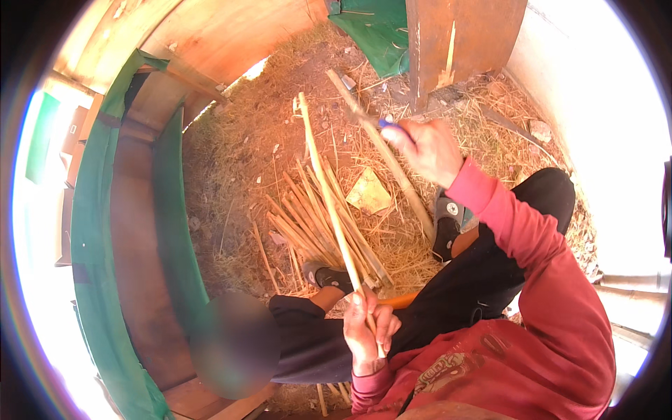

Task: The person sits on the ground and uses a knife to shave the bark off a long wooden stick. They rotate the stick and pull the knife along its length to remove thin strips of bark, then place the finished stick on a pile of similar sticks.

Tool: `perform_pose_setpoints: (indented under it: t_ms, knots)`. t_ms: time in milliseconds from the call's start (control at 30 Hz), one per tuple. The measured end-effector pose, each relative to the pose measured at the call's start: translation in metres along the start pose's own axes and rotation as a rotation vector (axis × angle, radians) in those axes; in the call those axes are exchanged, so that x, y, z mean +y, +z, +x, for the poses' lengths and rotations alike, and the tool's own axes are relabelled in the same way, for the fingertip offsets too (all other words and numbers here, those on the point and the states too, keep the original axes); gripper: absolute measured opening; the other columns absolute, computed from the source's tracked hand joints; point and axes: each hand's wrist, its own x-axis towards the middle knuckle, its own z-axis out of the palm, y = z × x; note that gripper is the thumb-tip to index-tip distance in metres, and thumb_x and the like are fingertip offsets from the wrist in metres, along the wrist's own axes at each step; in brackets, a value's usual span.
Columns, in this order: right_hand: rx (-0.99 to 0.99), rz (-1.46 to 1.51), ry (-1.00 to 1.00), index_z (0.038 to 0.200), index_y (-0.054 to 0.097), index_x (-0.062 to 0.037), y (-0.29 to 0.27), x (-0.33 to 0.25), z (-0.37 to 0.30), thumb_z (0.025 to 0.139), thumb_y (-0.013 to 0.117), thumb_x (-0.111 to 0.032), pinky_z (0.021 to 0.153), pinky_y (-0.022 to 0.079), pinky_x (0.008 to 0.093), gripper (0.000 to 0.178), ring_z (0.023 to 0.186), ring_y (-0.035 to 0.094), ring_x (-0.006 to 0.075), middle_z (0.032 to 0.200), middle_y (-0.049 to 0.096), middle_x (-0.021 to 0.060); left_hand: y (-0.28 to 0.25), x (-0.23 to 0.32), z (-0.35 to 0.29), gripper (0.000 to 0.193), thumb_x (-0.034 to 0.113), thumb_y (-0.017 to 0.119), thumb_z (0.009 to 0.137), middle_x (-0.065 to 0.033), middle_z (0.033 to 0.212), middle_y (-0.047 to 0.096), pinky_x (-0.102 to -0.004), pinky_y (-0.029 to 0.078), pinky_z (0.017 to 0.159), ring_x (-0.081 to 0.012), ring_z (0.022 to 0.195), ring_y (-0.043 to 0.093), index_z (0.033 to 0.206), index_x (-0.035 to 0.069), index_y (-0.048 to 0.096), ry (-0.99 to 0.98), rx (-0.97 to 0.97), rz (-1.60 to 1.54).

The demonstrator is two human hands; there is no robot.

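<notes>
My left hand [361, 330] is closed round the lower end of a long, thin, pale wooden stick [326, 190], which slants up and away over the ground. My right hand [432, 151] is raised to the right of the stick, fingers curled round a blue-handled tool [396, 129]. Its working end is too small to make out, and it looks apart from the stick. Below the stick lies a loose bundle of split wooden strips [305, 222] near my shoe. An orange object [397, 301], partly hidden, lies by my left hand.
A thick pole [402, 175] lies on the straw-strewn ground beside a yellowish flat block [369, 192]. Wooden boards with green cloth [168, 189] stand at left. A brown panel [458, 49] stands at the far right. My legs [462, 280] spread on either side.
</notes>
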Motion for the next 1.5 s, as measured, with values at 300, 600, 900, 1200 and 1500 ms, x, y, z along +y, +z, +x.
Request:
perform_pose_setpoints:
  t_ms: [300,600,900,1200,1500]
  knots:
    - [-0.296,0.116,-0.215,0.069,0.067,-0.0061,0.022,-0.016,-0.033,0.089,0.054,-0.057,0.044,0.041,0.0449,0.056,0.042,0.052,0.0345,0.046,0.049,0.0157,0.007,0.001,0.000,0.039,0.044,0.035,0.102,-0.0023,0.037,0.032,-0.0245,0.016,0.028,-0.0121,0.023,0.022,0.079,0.013,0.038,-0.030,-0.051,0.018]
    - [-0.002,-0.234,-0.071,0.079,0.070,-0.0069,0.027,0.050,-0.001,0.095,0.046,-0.053,0.039,0.039,0.0409,0.054,0.036,0.049,0.0269,0.045,0.049,0.0114,0.000,0.004,-0.009,0.037,0.040,0.037,0.102,-0.0024,0.041,0.034,-0.0229,0.019,0.031,-0.0109,0.026,0.026,0.080,0.010,0.041,-0.003,-0.106,-0.123]
    - [-0.374,0.136,-0.241,0.074,0.068,-0.0077,0.018,-0.024,-0.033,0.091,0.050,-0.058,0.043,0.040,0.0432,0.056,0.040,0.050,0.0314,0.045,0.048,0.0131,0.010,0.006,-0.001,0.034,0.037,0.039,0.102,-0.0007,0.042,0.032,-0.0228,0.020,0.031,-0.0104,0.028,0.027,0.080,0.010,0.040,0.027,0.026,0.112]
    - [-0.334,-0.288,0.130,0.078,0.069,-0.0088,0.020,0.006,0.001,0.095,0.049,-0.049,0.043,0.044,0.0408,0.048,0.041,0.054,0.0295,0.048,0.051,0.0139,0.011,-0.005,-0.021,0.035,0.036,0.043,0.101,-0.0008,0.044,0.033,-0.0217,0.020,0.032,-0.0088,0.030,0.027,0.079,0.008,0.039,0.036,-0.160,0.050]
    - [-0.240,0.144,-0.062,0.080,0.068,-0.0058,0.006,-0.005,-0.011,0.094,0.048,-0.053,0.046,0.042,0.0429,0.054,0.046,0.055,0.0328,0.050,0.051,0.0149,0.009,-0.003,0.005,0.022,0.022,0.045,0.102,0.0010,0.048,0.038,-0.0206,0.025,0.035,-0.0064,0.036,0.033,0.087,0.006,0.047,0.214,0.077,0.511]
